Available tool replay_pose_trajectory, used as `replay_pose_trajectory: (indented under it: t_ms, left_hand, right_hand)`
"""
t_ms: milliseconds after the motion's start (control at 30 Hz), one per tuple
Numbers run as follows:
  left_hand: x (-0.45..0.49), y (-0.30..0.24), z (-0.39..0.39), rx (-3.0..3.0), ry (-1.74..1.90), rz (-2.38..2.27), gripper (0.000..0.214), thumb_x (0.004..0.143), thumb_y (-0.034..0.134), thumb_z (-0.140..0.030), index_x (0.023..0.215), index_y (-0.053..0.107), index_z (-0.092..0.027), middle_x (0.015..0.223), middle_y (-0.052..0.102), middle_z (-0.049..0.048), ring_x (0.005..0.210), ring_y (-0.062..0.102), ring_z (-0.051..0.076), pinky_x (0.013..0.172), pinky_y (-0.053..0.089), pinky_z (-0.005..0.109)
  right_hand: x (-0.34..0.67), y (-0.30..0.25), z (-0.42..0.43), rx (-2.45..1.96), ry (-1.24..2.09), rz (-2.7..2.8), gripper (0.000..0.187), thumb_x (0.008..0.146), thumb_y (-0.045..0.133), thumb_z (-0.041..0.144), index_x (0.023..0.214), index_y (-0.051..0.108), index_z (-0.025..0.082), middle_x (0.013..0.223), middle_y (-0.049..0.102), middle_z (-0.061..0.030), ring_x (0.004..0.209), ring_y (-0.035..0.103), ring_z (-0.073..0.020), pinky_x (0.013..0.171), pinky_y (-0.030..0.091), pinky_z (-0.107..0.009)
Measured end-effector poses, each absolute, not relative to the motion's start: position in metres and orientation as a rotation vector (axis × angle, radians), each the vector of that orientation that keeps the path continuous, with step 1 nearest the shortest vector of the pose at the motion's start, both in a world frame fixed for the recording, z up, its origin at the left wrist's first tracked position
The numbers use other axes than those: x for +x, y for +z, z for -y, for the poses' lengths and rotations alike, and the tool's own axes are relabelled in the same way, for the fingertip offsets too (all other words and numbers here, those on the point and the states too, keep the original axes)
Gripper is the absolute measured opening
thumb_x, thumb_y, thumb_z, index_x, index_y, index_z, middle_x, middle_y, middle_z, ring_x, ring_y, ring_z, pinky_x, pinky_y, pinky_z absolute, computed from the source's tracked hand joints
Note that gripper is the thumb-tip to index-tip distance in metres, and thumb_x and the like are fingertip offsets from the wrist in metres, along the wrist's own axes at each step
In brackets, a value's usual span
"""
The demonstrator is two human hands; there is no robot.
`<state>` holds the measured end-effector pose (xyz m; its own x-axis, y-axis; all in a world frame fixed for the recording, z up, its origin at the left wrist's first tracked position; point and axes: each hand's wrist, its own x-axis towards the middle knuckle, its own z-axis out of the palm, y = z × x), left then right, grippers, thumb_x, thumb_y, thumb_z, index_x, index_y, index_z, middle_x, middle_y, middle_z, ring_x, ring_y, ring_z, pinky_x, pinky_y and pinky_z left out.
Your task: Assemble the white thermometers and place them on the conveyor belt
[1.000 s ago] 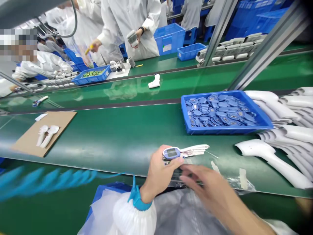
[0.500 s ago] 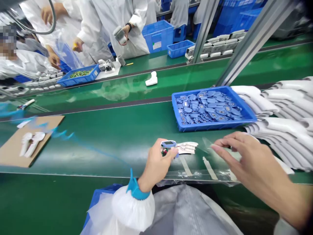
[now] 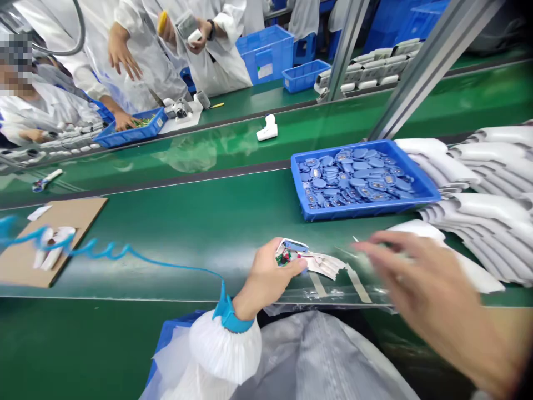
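Note:
My left hand (image 3: 268, 272) is closed around a white plastic housing half (image 3: 328, 265), like the open shell of a handheld thermometer. A blue display piece (image 3: 295, 246) and a green circuit board (image 3: 283, 256) with thin wires sit in its wider end, partly behind my thumb. The shell's narrow end points right. To the right of it, my right hand (image 3: 412, 278) is raised over the belt's near edge and smeared by motion. Its thumb and fingertips come together beside a thin pale sliver (image 3: 355, 239), too small to name. Tape strips (image 3: 358, 286) lie below, on the belt edge.
A blue tray (image 3: 368, 210) of blue display pieces stands behind my hands. White shells (image 3: 478, 214) are stacked at right. Left, a cardboard sheet (image 3: 89, 214) bears white parts. A blue coiled cord (image 3: 166, 263) runs from my wrist strap. Metal posts (image 3: 428, 69) and co-workers are beyond.
The shell in my left hand has tilted, its narrow end lower and farther right. My right hand has shifted slightly and blurred. Across the belt, a co-worker's hand has reached into a small blue tray.

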<state>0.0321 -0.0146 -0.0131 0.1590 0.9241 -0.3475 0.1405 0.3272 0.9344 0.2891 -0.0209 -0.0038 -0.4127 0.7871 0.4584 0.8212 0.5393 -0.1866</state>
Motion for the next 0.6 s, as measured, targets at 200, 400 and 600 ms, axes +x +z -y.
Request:
replay_pose_trajectory:
  t_ms: [200, 400, 600]
  left_hand:
    - [0.038, -0.016, 0.019, 1.256, 0.816, -1.339, 0.012, 0.075, 0.066, -0.013, 0.085, 0.061, -0.018, 0.083, 0.064, -0.0002, 0.076, 0.054, 0.015, 0.069, 0.042, 0.026]
    - [0.042, -0.021, 0.019, 1.133, 0.797, -1.318, 0.012, 0.075, 0.069, -0.016, 0.084, 0.062, -0.018, 0.078, 0.063, -0.0003, 0.071, 0.054, 0.014, 0.064, 0.042, 0.025]
    - [0.037, -0.007, 0.015, 0.923, 0.761, -1.224, 0.031, 0.081, 0.078, -0.040, 0.100, 0.067, -0.017, 0.090, 0.069, 0.0041, 0.075, 0.063, 0.015, 0.066, 0.045, 0.025]
  right_hand:
    - [0.210, -0.003, 0.021, -0.925, -0.313, 2.585, 0.057, 0.083, 0.042, -0.003, 0.133, 0.060, 0.017, 0.127, 0.068, -0.0044, 0.101, 0.054, -0.0227, 0.086, 0.037, -0.042]
    - [0.228, -0.006, 0.019, -1.017, -0.162, 2.536, 0.048, 0.090, 0.043, 0.002, 0.126, 0.065, 0.025, 0.125, 0.068, -0.0023, 0.097, 0.057, -0.0214, 0.082, 0.039, -0.039]
    - [0.332, -0.020, 0.008, -1.760, -0.431, 2.152, 0.032, 0.101, 0.051, 0.034, 0.116, 0.066, 0.010, 0.109, 0.070, -0.0169, 0.092, 0.062, -0.0274, 0.080, 0.046, -0.039]
